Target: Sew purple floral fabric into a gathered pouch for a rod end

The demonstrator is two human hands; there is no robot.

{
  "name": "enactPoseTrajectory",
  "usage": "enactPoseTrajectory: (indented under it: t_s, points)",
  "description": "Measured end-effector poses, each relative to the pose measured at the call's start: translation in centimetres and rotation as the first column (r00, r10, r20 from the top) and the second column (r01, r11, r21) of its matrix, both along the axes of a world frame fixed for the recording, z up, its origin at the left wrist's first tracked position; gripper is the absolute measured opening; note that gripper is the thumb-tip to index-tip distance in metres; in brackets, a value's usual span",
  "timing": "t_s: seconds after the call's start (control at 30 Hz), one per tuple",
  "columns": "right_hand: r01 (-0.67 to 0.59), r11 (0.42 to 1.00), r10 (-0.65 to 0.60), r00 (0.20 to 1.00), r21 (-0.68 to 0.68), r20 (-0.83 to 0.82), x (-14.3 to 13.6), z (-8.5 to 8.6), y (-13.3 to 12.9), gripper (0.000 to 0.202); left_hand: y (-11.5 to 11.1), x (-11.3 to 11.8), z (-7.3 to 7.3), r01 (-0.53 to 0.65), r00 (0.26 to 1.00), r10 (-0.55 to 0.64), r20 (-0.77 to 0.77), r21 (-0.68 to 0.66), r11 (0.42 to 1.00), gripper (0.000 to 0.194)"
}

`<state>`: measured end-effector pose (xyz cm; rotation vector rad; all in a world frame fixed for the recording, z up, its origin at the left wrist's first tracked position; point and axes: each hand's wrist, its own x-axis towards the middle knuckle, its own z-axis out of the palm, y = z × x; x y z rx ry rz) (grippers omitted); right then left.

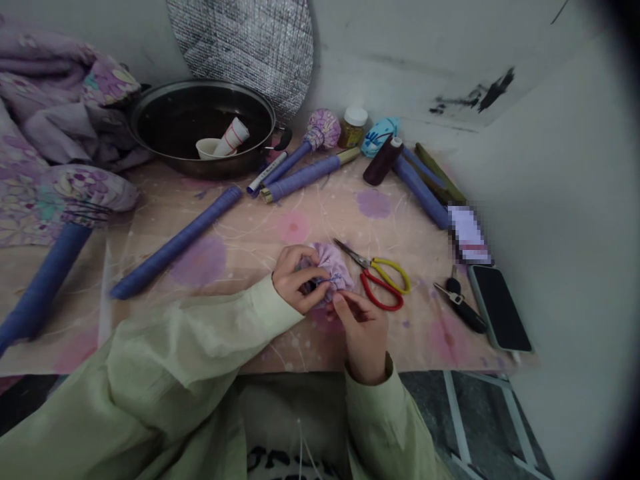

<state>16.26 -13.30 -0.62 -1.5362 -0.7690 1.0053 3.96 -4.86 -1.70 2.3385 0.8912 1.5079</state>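
A black-smudged pale wall [390, 60] rises behind a flower-patterned table [250, 233] over dark floor [484, 420].

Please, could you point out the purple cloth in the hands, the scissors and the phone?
Purple cloth [337, 258]: head view, on its gathered folds.
Scissors [367, 264]: head view, near the pivot.
Phone [501, 309]: head view, on the dark screen.

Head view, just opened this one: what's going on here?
A person seated or standing at a cloth-covered table is working on a bunched purple cloth with both hands. The left hand grips it, while the right hand has its fingers at the near edge; whether they pinch fabric or thread is too small to tell. Scissors with red and yellow handles lie beside the cloth, unheld. A blue-wrapped rod lies farther left.
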Motion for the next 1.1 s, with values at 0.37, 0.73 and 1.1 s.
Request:
enactPoseTrajectory:
  t_s: [0.37, 0.73, 1.1]
  points:
    - [0.021, 0.998, -0.028, 0.993, 0.057, 0.119, -0.5, 0.0, 0.0, 0.014, -0.1, 0.2, 0.2, -0.009, 1.000, 0.009, -0.017, 0.002, 1.000, 0.009]
    - [0.078, 0.992, -0.092, 0.986, 0.100, 0.137, -1.0, -0.3, 0.3, 0.017, -0.3, 0.5, -0.5, 0.079, 0.997, -0.078, 0.023, -0.017, 0.997, 0.007]
    - [0.087, 0.988, -0.100, 0.990, 0.127, 0.102, -1.2, -0.1, 0.1, 0.016, -0.1, 0.2, 0.1, 0.017, 1.000, -0.018, -0.020, -0.072, 0.997, 0.011]
